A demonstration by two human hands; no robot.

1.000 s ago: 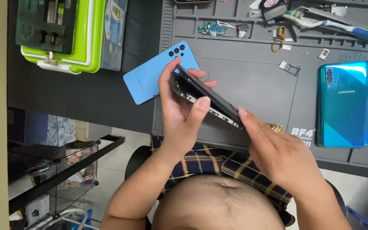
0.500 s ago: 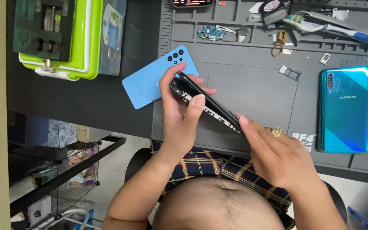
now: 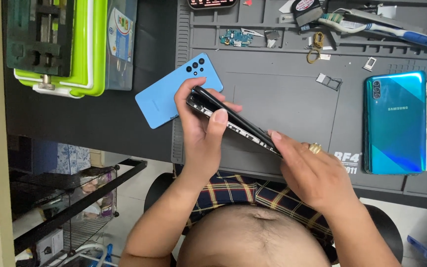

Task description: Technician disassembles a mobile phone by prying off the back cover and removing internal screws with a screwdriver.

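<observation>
My left hand [image 3: 201, 131] grips the upper end of an opened black phone [image 3: 231, 121], thumb pressed along its edge. The phone is held on edge above the grey work mat [image 3: 282, 104], its inner side with small parts showing. My right hand [image 3: 312, 173], with a gold ring, holds the phone's lower end with the fingertips. A light blue phone back cover [image 3: 166, 94] with camera holes lies flat just behind my left hand, half on the mat and half on the dark table.
A teal phone [image 3: 395, 122] lies face down at the mat's right. A toothbrush [image 3: 386, 27], small circuit board [image 3: 235, 37], SIM trays [image 3: 329, 80] and small parts sit along the mat's far edge. A green-and-white box [image 3: 60, 44] with a dark jig stands at far left.
Both hands and the black phone have stayed nearly in place; the camera view has shifted slightly. The grip looks the same.
</observation>
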